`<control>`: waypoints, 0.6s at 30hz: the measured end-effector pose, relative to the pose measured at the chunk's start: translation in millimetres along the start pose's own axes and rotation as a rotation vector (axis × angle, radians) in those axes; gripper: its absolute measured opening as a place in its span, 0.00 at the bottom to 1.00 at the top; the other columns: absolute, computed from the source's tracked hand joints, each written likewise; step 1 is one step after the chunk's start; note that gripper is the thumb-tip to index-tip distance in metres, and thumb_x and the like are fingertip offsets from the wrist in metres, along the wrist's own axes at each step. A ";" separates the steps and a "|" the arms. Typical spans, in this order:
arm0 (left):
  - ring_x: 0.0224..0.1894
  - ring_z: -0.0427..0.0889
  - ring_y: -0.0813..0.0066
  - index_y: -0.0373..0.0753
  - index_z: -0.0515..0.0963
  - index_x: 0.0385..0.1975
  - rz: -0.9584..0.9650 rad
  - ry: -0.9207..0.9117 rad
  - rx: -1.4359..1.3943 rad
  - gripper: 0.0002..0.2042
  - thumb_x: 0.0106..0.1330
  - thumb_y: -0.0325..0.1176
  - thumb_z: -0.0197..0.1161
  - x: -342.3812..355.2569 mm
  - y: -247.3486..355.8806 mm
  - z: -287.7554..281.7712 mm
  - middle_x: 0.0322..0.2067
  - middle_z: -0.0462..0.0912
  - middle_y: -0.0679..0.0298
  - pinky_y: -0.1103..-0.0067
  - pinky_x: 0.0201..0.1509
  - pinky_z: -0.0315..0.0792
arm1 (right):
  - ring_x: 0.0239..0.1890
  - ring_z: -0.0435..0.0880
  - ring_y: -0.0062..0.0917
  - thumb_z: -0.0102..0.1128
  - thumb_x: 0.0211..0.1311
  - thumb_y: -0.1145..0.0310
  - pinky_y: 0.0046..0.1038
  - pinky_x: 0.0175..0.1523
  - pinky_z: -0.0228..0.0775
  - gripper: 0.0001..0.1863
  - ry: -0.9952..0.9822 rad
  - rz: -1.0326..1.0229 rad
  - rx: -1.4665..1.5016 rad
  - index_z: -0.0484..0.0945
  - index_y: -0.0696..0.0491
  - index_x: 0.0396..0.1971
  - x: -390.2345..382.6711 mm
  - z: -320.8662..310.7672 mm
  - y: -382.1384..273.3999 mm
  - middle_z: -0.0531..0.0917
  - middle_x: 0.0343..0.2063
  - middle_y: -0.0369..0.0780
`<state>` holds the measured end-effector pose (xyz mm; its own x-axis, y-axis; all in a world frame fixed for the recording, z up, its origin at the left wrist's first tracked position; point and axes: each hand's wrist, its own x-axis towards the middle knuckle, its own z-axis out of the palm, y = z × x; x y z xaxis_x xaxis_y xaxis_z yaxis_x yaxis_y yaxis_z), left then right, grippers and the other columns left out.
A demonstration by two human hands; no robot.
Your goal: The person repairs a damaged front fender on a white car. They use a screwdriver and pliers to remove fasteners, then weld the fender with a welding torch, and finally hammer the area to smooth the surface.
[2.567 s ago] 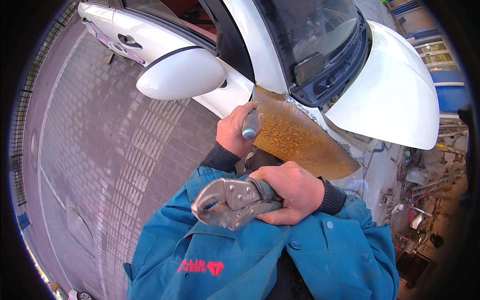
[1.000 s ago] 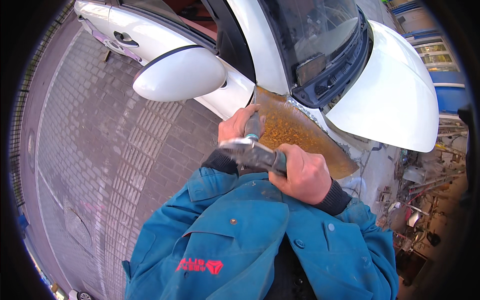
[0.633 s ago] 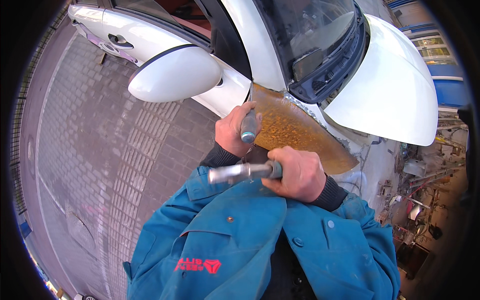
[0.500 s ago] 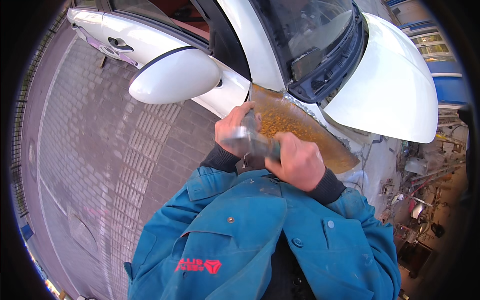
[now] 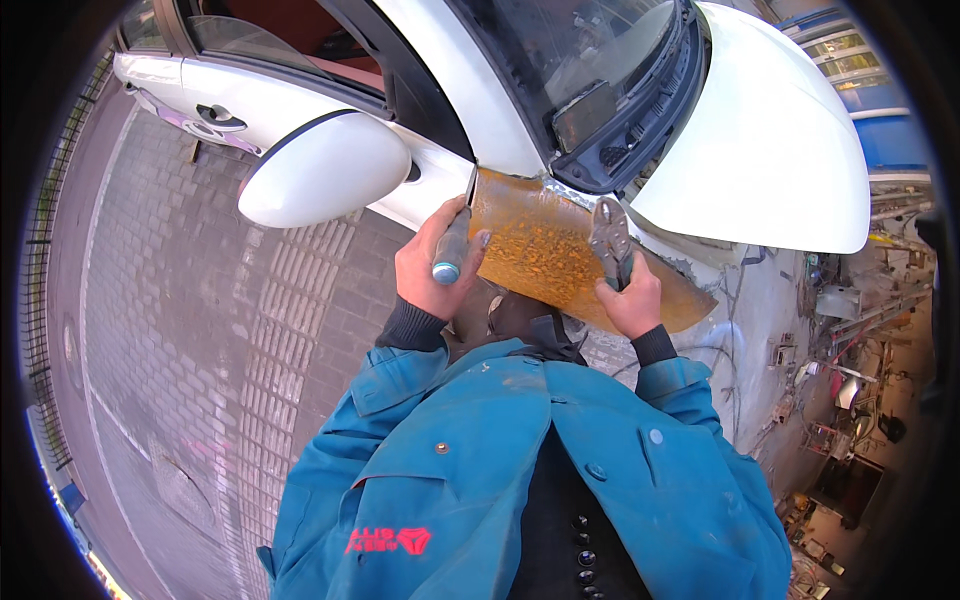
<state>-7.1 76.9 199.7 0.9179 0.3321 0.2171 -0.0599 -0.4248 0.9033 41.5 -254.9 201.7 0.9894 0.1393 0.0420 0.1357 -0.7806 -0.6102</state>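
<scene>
My left hand [image 5: 428, 268] is closed round the grey handle of a screwdriver [image 5: 453, 248], whose butt end has blue and white rings. Its shaft is mostly hidden, and what shows points up along the left edge of the rusty sheet-metal panel [image 5: 535, 245]. In my right hand [image 5: 634, 297] is a pair of pliers [image 5: 610, 235], gripped by the handles with the jaws upward over the right part of the panel. Brown rust covers the panel, which lies between the door and the bonnet of a white car.
Left of the panel are the white wing mirror [image 5: 325, 170] and door. The white bonnet [image 5: 765, 140] stands out at the right, beside the windscreen base [image 5: 640, 120]. Grey paving [image 5: 200, 290] spreads on the left; assorted tools and scrap [image 5: 840, 400] lie far right.
My hands have moved apart, the left a little left and the right to the right with the pliers. Blurred tools held close together before now show separately. The view has shifted slightly.
</scene>
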 end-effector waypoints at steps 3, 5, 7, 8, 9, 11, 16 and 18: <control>0.46 0.96 0.54 0.39 0.73 0.76 -0.089 -0.051 0.058 0.39 0.67 0.42 0.82 -1.5 -1.3 2.1 0.50 0.92 0.47 0.67 0.53 0.88 | 0.32 0.88 0.42 0.76 0.55 0.66 0.43 0.43 0.81 0.22 0.150 0.172 0.028 0.80 0.61 0.45 -5.4 -3.9 52.9 0.87 0.30 0.48; 0.42 0.95 0.59 0.38 0.70 0.78 -0.152 -0.062 0.019 0.42 0.66 0.42 0.83 -7.1 -6.2 6.9 0.47 0.93 0.49 0.69 0.50 0.88 | 0.32 0.86 0.35 0.76 0.57 0.66 0.40 0.44 0.81 0.21 0.239 0.277 0.094 0.80 0.61 0.45 -20.1 -6.9 82.2 0.87 0.30 0.44; 0.35 0.93 0.68 0.35 0.67 0.78 -0.118 -0.011 0.005 0.42 0.67 0.40 0.83 -13.3 -15.3 14.1 0.41 0.93 0.54 0.72 0.45 0.86 | 0.33 0.85 0.30 0.75 0.58 0.67 0.37 0.45 0.80 0.19 0.337 0.400 0.198 0.81 0.61 0.46 -31.6 -9.5 109.0 0.87 0.30 0.41; 0.34 0.92 0.68 0.34 0.68 0.76 -0.141 0.024 -0.043 0.40 0.68 0.39 0.82 -17.3 -20.7 18.9 0.40 0.93 0.55 0.73 0.44 0.86 | 0.33 0.85 0.29 0.75 0.59 0.67 0.37 0.45 0.80 0.19 0.402 0.374 0.208 0.81 0.61 0.46 -37.8 -10.6 122.7 0.87 0.31 0.40; 0.33 0.92 0.68 0.34 0.70 0.74 -0.167 0.054 -0.093 0.38 0.69 0.38 0.81 -21.6 -25.8 23.5 0.39 0.92 0.56 0.73 0.43 0.86 | 0.34 0.84 0.28 0.75 0.60 0.67 0.36 0.46 0.80 0.19 0.467 0.377 0.195 0.81 0.61 0.46 -46.8 -12.6 136.3 0.87 0.31 0.40; 0.36 0.91 0.68 0.31 0.74 0.68 -0.285 0.013 -0.120 0.28 0.74 0.35 0.77 -29.9 -35.2 28.0 0.41 0.91 0.57 0.73 0.44 0.85 | 0.36 0.84 0.27 0.75 0.61 0.68 0.35 0.47 0.79 0.18 0.550 0.466 0.223 0.82 0.61 0.47 -59.7 -19.3 166.7 0.87 0.35 0.40; 0.65 0.83 0.52 0.35 0.74 0.72 0.369 -0.339 0.442 0.32 0.70 0.35 0.76 -27.1 -40.0 46.1 0.62 0.85 0.53 0.63 0.68 0.80 | 0.40 0.83 0.28 0.74 0.62 0.69 0.34 0.49 0.77 0.18 0.870 0.599 0.520 0.82 0.60 0.48 -81.3 -40.3 246.7 0.87 0.40 0.39; 0.78 0.74 0.50 0.35 0.70 0.77 0.573 -0.455 0.524 0.37 0.69 0.38 0.76 -15.7 -34.4 72.2 0.73 0.77 0.52 0.60 0.80 0.72 | 0.41 0.83 0.27 0.75 0.62 0.69 0.34 0.50 0.77 0.18 0.959 0.662 0.500 0.82 0.60 0.48 -81.9 -47.1 273.5 0.87 0.40 0.39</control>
<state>8.9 25.5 138.5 0.8752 -0.3676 0.3144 -0.4725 -0.7889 0.3929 0.0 -508.5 68.6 0.5289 -0.8476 0.0425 -0.2251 -0.1884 -0.9560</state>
